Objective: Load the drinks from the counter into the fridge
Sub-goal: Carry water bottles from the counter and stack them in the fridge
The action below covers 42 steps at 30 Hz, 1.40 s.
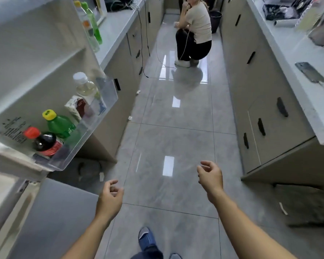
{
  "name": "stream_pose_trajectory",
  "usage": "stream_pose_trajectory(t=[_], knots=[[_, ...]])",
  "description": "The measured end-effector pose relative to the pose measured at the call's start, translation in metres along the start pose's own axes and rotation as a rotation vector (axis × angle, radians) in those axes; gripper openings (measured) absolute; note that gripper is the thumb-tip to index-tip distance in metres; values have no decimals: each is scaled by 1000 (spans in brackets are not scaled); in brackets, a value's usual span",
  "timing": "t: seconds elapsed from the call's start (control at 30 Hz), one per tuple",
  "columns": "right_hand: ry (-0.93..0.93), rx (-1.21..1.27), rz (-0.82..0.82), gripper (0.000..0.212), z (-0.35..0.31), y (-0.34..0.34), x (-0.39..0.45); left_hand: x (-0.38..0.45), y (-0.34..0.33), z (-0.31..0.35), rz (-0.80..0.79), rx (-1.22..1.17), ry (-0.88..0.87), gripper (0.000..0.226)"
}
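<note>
The open fridge door [26, 71] fills the left side. Its lower clear bin [94, 126] holds a dark bottle with a red cap [43, 142], a green bottle with a yellow cap [59, 124], a small carton [77, 107] and a clear bottle with a white cap [84, 85]. An upper door shelf carries a green bottle [93, 21] and a clear bottle with an orange label [84, 21]. My left hand [110, 197] and my right hand [210, 177] hang over the floor, fingers loosely curled, holding nothing.
A person [195, 32] crouches in the aisle ahead, with cables trailing on the tiled floor. Counters with cabinets run along both sides. On the right counter [307, 101] lie a phone [310, 71] and, farther back, bags. A dark bin [215, 20] stands behind the person.
</note>
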State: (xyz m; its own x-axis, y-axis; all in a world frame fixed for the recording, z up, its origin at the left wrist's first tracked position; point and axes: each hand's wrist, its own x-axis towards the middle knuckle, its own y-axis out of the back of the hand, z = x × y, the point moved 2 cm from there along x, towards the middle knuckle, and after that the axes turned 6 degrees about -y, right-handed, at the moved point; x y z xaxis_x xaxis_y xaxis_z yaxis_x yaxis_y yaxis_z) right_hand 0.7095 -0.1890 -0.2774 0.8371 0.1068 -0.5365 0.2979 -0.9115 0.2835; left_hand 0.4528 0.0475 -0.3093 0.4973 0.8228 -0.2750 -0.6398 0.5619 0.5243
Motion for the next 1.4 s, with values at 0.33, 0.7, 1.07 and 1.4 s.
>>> stream_pose_trajectory(t=[0.33, 0.7, 1.07, 1.4], knots=[[-334, -193, 86, 24, 91, 22, 6, 42, -5, -64, -331, 198, 322, 41], [-593, -289, 141, 20, 122, 67, 50, 152, -85, 3, -375, 104, 329, 37], [-532, -374, 5, 18, -6, 81, 243, 225, -148, 96, -151, 77, 442, 32], [-284, -401, -254, 24, -181, -22, 389, 276, -174, 119, 27, -4, 603, 33]])
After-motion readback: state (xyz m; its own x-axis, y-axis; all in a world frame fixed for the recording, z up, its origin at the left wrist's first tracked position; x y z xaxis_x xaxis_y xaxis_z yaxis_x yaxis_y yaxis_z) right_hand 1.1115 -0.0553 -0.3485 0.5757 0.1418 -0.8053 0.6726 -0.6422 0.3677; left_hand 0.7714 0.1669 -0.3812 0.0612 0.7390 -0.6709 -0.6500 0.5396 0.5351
